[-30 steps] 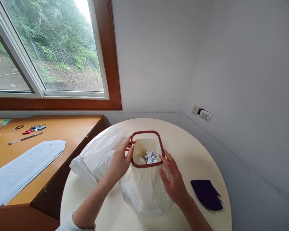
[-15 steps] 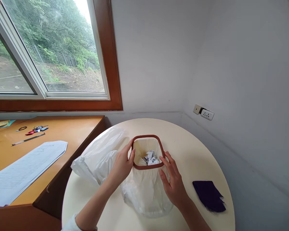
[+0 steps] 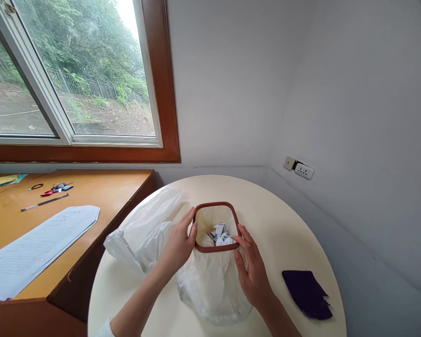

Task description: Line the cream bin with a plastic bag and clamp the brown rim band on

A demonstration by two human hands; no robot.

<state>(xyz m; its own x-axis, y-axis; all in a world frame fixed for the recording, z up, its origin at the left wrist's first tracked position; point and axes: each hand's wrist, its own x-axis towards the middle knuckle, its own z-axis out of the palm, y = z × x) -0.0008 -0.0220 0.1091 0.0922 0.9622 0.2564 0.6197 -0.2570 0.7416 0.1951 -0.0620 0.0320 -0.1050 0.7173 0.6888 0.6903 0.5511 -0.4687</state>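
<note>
At the far left I see a wooden desk (image 3: 129, 187) with yellow and teal papers (image 3: 3, 179) at its edge, a dark loop (image 3: 36, 186), a small red and blue cluster (image 3: 58, 188) I can't make out exactly, a pen (image 3: 45, 202) and written sheets (image 3: 45, 250). A brown-framed window (image 3: 168, 93) stands above it. Next comes the round cream table (image 3: 266, 210), where a clear plastic bag (image 3: 154, 220) lies crumpled behind my left hand (image 3: 180, 241). That hand is half-curled, its fingers straight along the left side of a red-brown frame (image 3: 217, 249) and its thumb close to the near left corner; I cannot tell whether it grips. The frame sits around the mouth of a bin (image 3: 215, 290), upright in the middle of the table between both hands. A pale liner hangs loosely down the bin's outside, and crumpled paper (image 3: 220, 234) lies inside. My right hand (image 3: 250, 267) has its fingers bent over the frame's right side and its thumb parted from them, low against the liner; how firmly it holds, I can't tell. Farther right, a dark purple cloth (image 3: 307, 294) with a frayed edge lies on the table, apart from the hand, and a socket (image 3: 304, 171) is set in the wall.
</note>
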